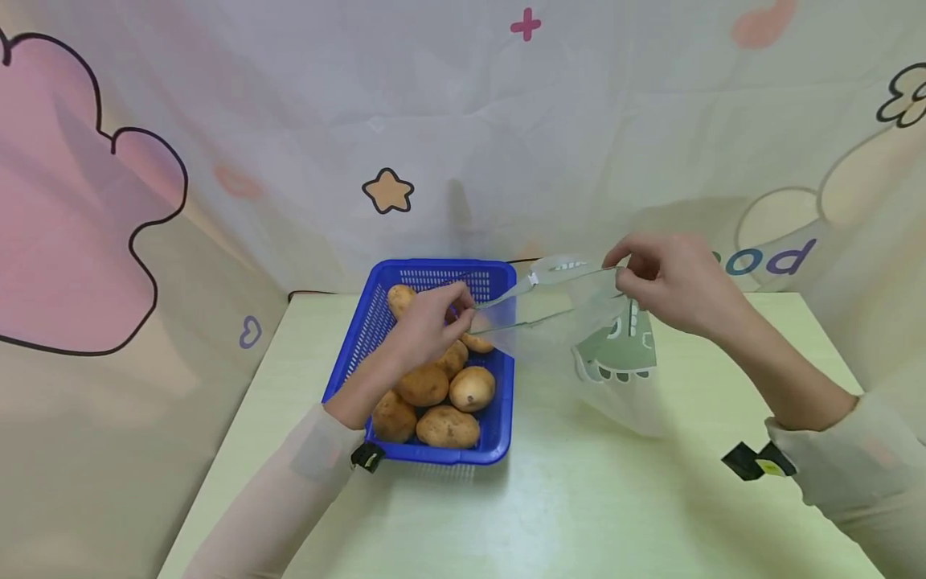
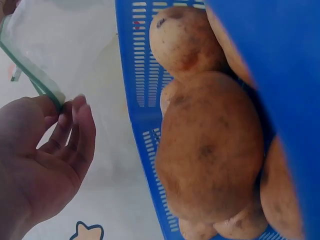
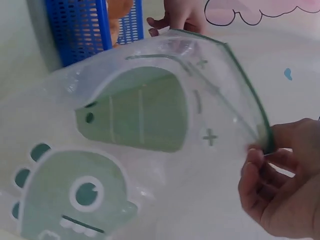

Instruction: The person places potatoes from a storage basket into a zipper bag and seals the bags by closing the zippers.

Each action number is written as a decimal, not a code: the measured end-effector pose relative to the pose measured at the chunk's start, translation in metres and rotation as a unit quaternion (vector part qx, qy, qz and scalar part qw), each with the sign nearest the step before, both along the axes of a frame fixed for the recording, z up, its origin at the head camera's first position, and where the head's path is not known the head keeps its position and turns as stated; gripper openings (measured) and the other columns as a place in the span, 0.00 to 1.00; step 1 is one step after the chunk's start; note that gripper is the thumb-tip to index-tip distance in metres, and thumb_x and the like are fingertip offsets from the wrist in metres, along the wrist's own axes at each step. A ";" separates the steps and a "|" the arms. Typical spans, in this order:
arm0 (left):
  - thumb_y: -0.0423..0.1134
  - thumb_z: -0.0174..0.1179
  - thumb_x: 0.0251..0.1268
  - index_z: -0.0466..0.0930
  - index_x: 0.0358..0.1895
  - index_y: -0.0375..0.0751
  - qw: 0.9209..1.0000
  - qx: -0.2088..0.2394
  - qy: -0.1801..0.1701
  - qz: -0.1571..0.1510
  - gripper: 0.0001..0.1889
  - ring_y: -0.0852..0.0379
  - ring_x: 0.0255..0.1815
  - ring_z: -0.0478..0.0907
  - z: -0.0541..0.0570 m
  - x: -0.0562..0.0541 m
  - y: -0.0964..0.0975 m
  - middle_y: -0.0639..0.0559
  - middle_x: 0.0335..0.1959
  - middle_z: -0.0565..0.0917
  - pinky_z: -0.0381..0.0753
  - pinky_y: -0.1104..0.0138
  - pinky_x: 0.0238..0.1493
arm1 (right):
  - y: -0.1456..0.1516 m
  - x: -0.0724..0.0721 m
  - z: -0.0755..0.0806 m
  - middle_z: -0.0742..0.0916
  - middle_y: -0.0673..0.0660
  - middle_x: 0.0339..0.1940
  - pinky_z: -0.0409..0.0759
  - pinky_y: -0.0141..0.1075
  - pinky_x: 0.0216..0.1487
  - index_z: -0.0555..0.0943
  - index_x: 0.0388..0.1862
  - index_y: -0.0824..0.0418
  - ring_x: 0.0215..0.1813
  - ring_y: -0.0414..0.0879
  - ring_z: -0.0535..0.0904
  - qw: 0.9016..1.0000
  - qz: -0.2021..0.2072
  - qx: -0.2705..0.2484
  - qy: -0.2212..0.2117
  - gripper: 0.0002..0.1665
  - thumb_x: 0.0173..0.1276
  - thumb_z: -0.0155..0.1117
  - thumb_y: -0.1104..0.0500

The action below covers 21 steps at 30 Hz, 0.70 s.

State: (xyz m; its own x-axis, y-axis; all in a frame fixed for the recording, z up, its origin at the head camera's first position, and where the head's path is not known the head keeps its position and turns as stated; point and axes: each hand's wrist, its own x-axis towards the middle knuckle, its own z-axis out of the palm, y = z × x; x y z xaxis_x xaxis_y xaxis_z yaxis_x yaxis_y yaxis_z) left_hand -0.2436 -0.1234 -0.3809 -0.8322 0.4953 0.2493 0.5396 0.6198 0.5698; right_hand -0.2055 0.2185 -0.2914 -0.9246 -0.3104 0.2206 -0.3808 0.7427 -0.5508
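A translucent zip bag [image 1: 550,346] with a green cartoon dinosaur print hangs between my two hands, its green-edged mouth parted. My left hand [image 1: 434,322] pinches one end of that mouth above the basket. The other end is pinched between thumb and fingers of my right hand [image 1: 673,277]. In the right wrist view the printed side of the bag [image 3: 165,110] faces the camera. Beneath my left forearm, several brown potatoes [image 1: 448,427] lie in a blue plastic basket [image 1: 504,402]. Up close in the left wrist view, a large potato [image 2: 210,150] lies among others.
A pale green table [image 1: 579,515] carries the basket. Behind it hangs a white cloth backdrop [image 1: 448,96] with printed cartoon shapes, which also runs along both sides. Small black devices [image 1: 367,457] are strapped at the wrists over light sleeves [image 1: 289,482].
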 end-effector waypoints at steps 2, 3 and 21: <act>0.34 0.57 0.81 0.81 0.46 0.44 1.000 0.008 -0.014 -0.001 0.04 0.56 0.39 0.83 -0.002 0.000 0.000 0.53 0.42 0.87 0.85 0.66 0.39 | 0.001 -0.001 -0.004 0.86 0.53 0.30 0.77 0.35 0.30 0.88 0.52 0.58 0.27 0.48 0.80 0.999 -0.003 -0.047 -0.021 0.12 0.78 0.61 0.61; 0.35 0.57 0.82 0.81 0.46 0.45 1.000 0.012 -0.020 -0.001 0.04 0.56 0.38 0.83 -0.003 0.000 0.001 0.53 0.42 0.87 0.85 0.67 0.38 | 0.002 -0.001 -0.007 0.87 0.53 0.32 0.78 0.34 0.31 0.88 0.53 0.58 0.29 0.48 0.81 0.997 -0.005 -0.067 -0.030 0.11 0.79 0.62 0.59; 0.37 0.58 0.82 0.80 0.46 0.42 0.980 0.097 -0.174 0.007 0.03 0.52 0.28 0.88 -0.005 0.003 0.000 0.47 0.41 0.86 0.90 0.45 0.33 | -0.004 -0.009 -0.036 0.83 0.46 0.35 0.76 0.29 0.31 0.87 0.56 0.58 0.32 0.40 0.76 0.983 0.124 -0.054 0.122 0.24 0.62 0.83 0.63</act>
State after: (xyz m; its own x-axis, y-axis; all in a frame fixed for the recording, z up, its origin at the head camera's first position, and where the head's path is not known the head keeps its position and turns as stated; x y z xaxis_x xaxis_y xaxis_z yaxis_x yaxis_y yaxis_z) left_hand -0.2408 -0.1239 -0.3858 -0.8902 0.4542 0.0367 0.2830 0.4879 0.8258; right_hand -0.2141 0.2141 -0.3272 -0.7386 -0.4821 0.4712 -0.6738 0.5522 -0.4911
